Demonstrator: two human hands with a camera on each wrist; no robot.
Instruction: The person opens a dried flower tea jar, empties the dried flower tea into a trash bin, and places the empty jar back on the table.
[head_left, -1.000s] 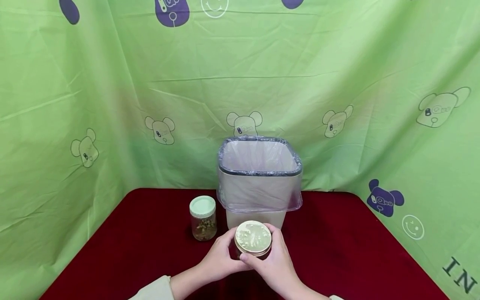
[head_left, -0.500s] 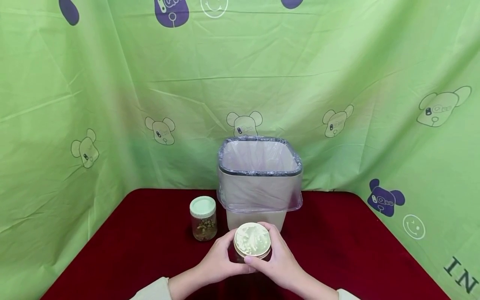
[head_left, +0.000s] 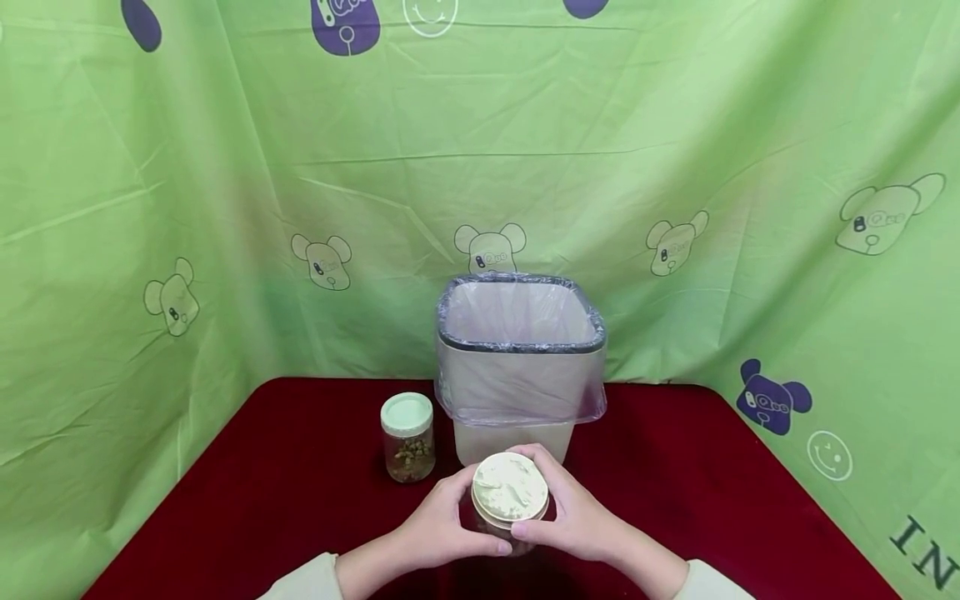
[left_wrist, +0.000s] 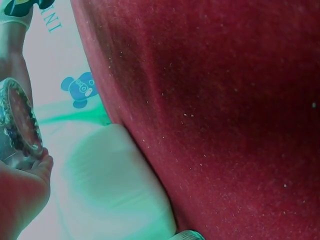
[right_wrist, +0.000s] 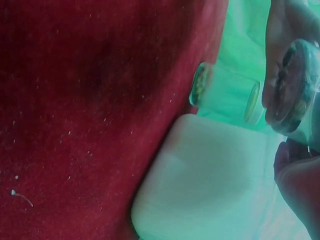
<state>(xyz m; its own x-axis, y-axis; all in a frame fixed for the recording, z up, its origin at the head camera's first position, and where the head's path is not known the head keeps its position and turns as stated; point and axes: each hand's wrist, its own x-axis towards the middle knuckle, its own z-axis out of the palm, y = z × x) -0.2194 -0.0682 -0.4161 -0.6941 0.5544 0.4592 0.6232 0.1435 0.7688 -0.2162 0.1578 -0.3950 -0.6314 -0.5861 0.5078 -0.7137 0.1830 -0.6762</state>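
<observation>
A clear jar (head_left: 517,546) with a pale gold, shiny lid (head_left: 510,487) is held up over the red table in the head view. My left hand (head_left: 438,529) grips its body from the left, the thumb across the front. From the right, my right hand (head_left: 577,517) curls round the jar near the lid, its thumb at the lid's lower edge. Dark bits lie in the bottom of the held jar (right_wrist: 292,92) in the right wrist view. A second jar (head_left: 408,446), with a pale green lid and greenish-brown pieces inside, stands upright to the left, apart from both hands.
Behind the hands stands a pale bin (head_left: 517,383) with a dark rim and a clear purplish liner folded over it. The dark red cloth (head_left: 300,483) covers the table. A green printed curtain (head_left: 480,192) hangs behind and at both sides.
The held jar has come slightly nearer to me, and its lid has turned. My right hand has swung round the jar, its thumb shifting right. The second jar and bin stay put.
</observation>
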